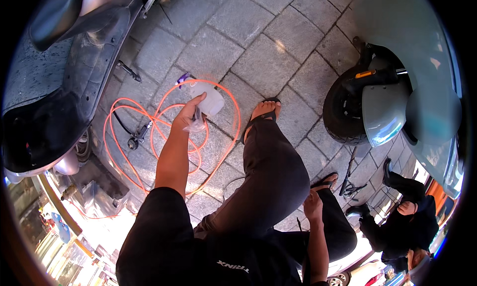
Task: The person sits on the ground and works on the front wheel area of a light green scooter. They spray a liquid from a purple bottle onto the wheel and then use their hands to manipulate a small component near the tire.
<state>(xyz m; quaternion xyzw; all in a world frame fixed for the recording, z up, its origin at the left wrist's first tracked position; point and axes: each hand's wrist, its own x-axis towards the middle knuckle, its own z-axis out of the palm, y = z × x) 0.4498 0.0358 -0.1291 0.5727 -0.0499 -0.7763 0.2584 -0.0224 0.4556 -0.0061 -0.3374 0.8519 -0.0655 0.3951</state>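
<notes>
From the middle of the view, toward ten o'clock, a dark grey plastic scooter [99,62] is standing on grey stone paving [253,62]. At nine o'clock, a small black round-dialled gauge [132,143] is lying beside a thin, glossy orange hose [240,114], whose loose loops are probably gathering its slack within reach. Near ten o'clock, the left hand [188,111] is holding a translucent white plastic bottle [212,103] above those loops, its purple top [184,79] pointing toward ten; the grip is wrapping narrowly around the bottle, presumably steadying it clear of the ground. The cloudy wall is hiding the contents, so I cannot tell what or how much it is containing. Around half past four, the right hand [312,205] is resting by the bent knee, fingers curling, perhaps for balance; whether that grip is holding anything, I cannot tell. At two o'clock, a black rubber tyre [334,104] is carrying a pale grey-green scooter [417,32]; toward four, a dark-clothed person [420,221] is sitting or crouching.
</notes>
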